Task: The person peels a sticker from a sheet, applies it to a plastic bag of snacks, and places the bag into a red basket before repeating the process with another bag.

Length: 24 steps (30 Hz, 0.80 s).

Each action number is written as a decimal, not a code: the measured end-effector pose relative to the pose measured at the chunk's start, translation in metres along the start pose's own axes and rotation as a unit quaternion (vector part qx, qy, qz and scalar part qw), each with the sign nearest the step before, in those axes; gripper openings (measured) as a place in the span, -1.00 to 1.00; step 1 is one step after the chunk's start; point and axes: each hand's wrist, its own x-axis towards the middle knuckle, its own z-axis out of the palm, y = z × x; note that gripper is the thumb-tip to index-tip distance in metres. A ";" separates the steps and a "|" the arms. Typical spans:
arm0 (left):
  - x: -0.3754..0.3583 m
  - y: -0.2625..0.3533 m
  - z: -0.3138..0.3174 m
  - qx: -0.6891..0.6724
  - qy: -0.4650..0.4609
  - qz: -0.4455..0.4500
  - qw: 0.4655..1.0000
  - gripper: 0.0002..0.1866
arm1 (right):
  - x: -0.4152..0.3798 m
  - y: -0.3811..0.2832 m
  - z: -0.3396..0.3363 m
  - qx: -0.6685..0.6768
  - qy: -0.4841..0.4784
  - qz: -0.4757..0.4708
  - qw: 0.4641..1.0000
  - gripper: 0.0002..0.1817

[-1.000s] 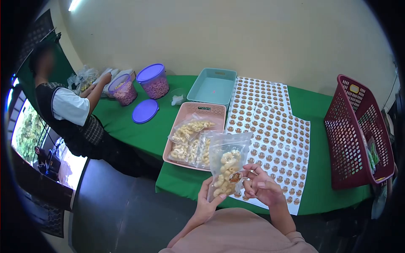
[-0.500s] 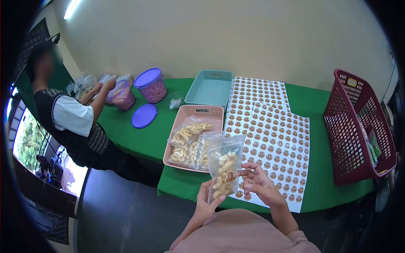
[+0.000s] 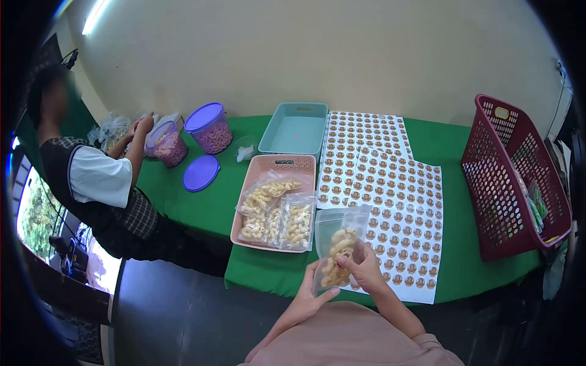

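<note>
Your left hand [image 3: 311, 297] and right hand [image 3: 367, 267] grip one snack bag [image 3: 332, 246]; one pink tray [image 3: 306, 173] holds at least three more.

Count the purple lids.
2: a fitted lid on the tub nearer the teal tray, and a loose lid lying flat on the green tablecloth.

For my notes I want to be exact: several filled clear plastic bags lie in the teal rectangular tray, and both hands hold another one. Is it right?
The tray colour is wrong: in the head view, several filled clear plastic bags lie in the pink rectangular tray. The left hand and right hand do hold another filled bag.
</note>
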 end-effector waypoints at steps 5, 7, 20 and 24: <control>0.012 -0.001 -0.026 0.087 0.055 0.049 0.993 -0.30 | 0.003 0.007 0.001 -0.083 0.018 -0.014 0.996 -0.56; 0.017 0.007 -0.030 0.058 0.048 0.031 0.997 -0.32 | 0.004 0.014 0.000 -0.119 0.000 0.013 0.993 -0.63; 0.024 0.015 -0.060 0.048 0.044 -0.044 0.997 -0.64 | 0.012 0.039 0.027 -0.262 0.001 -0.020 0.965 -0.70; 0.028 0.014 -0.077 0.055 0.017 -0.031 0.998 -0.68 | 0.013 0.039 0.039 -0.168 0.013 0.014 0.986 -0.73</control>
